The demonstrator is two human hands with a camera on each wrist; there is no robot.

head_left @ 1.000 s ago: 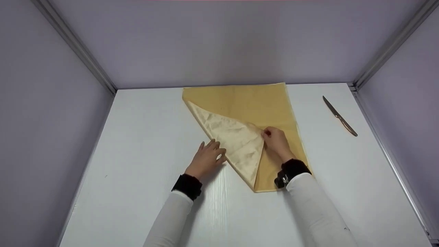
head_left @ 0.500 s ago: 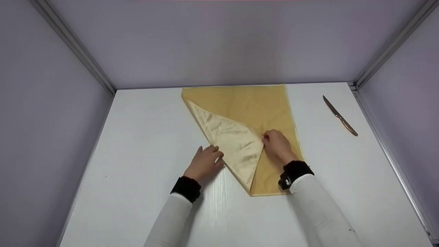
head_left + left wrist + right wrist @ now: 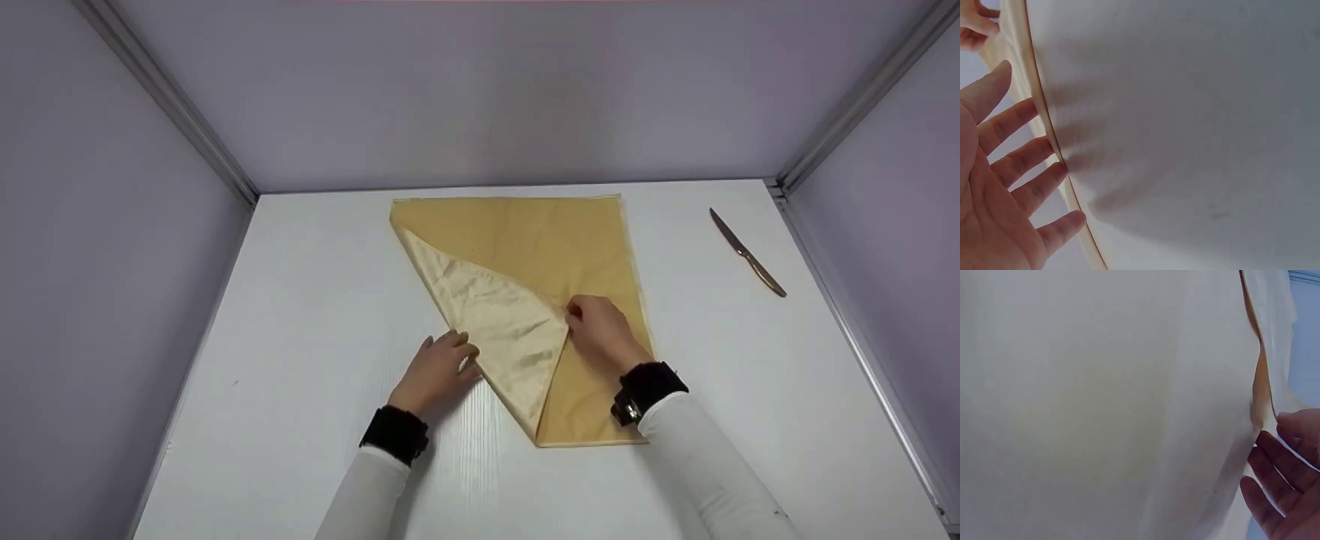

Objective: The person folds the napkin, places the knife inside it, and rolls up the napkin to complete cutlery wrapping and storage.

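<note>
Cream cloth [image 3: 1100,410] filling view; right hand [image 3: 1286,484] fingertips at folded edge

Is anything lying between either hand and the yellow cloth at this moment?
Nothing visible does. The left hand rests with straight fingers against the folded edge of the cloth, and the right hand holds the tip of the folded flap. The knife lies far off to the right.
</note>
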